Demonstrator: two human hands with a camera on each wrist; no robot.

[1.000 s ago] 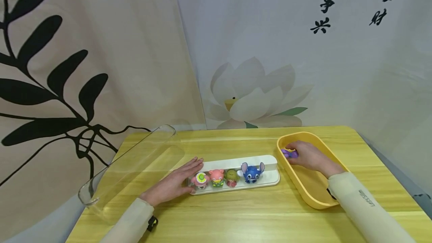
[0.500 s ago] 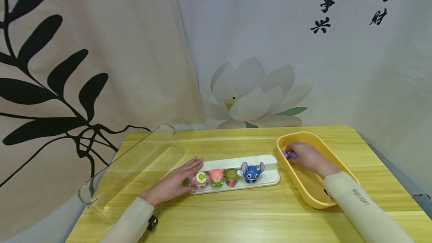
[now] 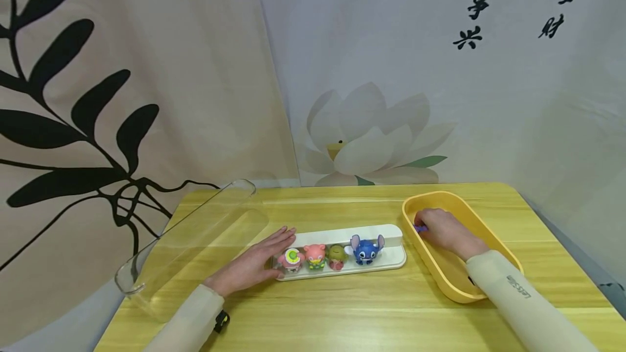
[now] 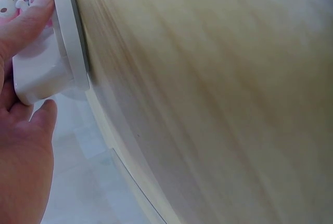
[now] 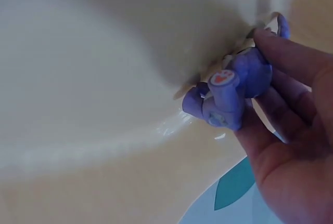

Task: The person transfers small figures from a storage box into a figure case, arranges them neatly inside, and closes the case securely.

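A white stepped display base point(image 3: 391, 257) lies mid-table, with several small figurines in a row on its lower step: a pink one with a green-yellow swirl point(image 3: 292, 259), a pink one point(image 3: 315, 256), an olive-green one point(image 3: 336, 257) and a blue big-eared one point(image 3: 365, 249). My left hand point(image 3: 251, 265) holds the base's left end, thumb at the front and fingers behind. Inside the yellow tray point(image 3: 494, 238) at right, my right hand point(image 3: 447, 231) pinches a purple figurine point(image 5: 226, 91) with a red paw mark on one foot. The figurine is mostly hidden from the head view.
A clear plastic cover point(image 3: 195, 243) lies slanted at the table's left side, overhanging the edge. Behind the wooden table point(image 3: 342, 314) hangs a printed curtain point(image 3: 371, 58).
My right hand and the purple figurine have shifted slightly within the tray, and less of the figurine shows now. My left hand stays at the base, and the head view has turned slightly.
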